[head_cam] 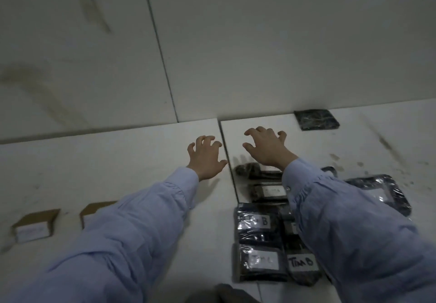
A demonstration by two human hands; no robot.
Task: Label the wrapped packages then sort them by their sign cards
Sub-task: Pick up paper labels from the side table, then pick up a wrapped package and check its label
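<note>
On the pale tiled floor, close to the foot of the wall, both arms stretch forward in light blue sleeves. The left hand and the right hand are side by side, fingers spread and loosely bent, holding nothing. Whether the fingertips touch the tiles cannot be told.

A cluster of wrapped packages lies under and beside the right forearm, most showing a white label; 1 at the near edge reads roughly "TIM B", the others are too blurred to read. 1 more dark package lies alone against the wall, beyond and to the right of the right hand, with no label showing. 2 cardboard sign cards stand well apart from the cluster on the left; their writing is illegible.

Labelling looks largely done, and sorting has not begun, since no package lies by a card. The reach seems aimed at the lone package. The next move calls for the right hand to swing further right, grip it, and bring it back for a label.
</note>
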